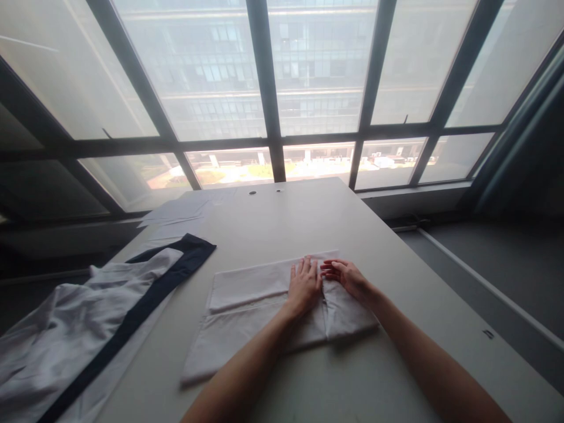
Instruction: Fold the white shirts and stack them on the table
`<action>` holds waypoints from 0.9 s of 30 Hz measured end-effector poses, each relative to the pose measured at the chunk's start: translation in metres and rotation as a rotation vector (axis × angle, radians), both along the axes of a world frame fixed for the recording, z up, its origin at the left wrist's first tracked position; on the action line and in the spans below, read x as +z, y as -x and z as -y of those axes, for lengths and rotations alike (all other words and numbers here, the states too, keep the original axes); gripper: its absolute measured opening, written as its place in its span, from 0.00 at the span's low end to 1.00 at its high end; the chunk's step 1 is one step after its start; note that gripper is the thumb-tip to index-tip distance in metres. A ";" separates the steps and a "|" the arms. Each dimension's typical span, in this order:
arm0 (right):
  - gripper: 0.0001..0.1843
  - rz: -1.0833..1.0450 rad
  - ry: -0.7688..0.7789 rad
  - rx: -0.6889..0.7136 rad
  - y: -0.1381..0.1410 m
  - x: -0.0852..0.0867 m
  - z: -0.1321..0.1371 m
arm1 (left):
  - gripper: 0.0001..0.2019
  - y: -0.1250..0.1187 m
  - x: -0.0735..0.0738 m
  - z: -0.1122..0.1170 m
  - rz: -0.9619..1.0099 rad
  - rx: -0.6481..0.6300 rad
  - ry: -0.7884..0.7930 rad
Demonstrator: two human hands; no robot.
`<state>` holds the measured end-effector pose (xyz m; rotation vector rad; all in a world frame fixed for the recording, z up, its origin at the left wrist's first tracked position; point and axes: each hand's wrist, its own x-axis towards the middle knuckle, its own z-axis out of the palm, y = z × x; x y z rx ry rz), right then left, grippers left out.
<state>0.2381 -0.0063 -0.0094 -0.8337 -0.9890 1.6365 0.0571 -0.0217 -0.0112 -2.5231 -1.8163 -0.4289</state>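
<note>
A folded piece of white cloth (251,329) lies on the white table, its layers showing a long fold and a shorter flap at the right end. My left hand (305,285) rests flat on the cloth near that flap, fingers stretched out toward the far edge. Over the flap is my right hand (346,277), its fingers loosely bent and slightly apart, pointing left toward the left hand. Nothing is visible between the right hand's fingers. The kind of garment or linen cannot be made out.
Left of the cloth lies a crumpled white garment (88,317) with a dark navy band (145,305). Sheets of paper (176,210) sit at the far left of the table (282,217). Large windows (317,70) rise beyond the table's far edge.
</note>
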 end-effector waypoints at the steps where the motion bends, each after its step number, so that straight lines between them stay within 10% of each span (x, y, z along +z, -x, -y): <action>1: 0.14 -0.021 0.003 0.018 -0.002 0.000 0.000 | 0.25 0.000 0.000 0.000 0.002 0.000 0.000; 27: 0.31 -0.205 -0.020 -0.247 -0.019 0.005 -0.001 | 0.26 -0.001 0.007 0.002 0.008 0.006 0.035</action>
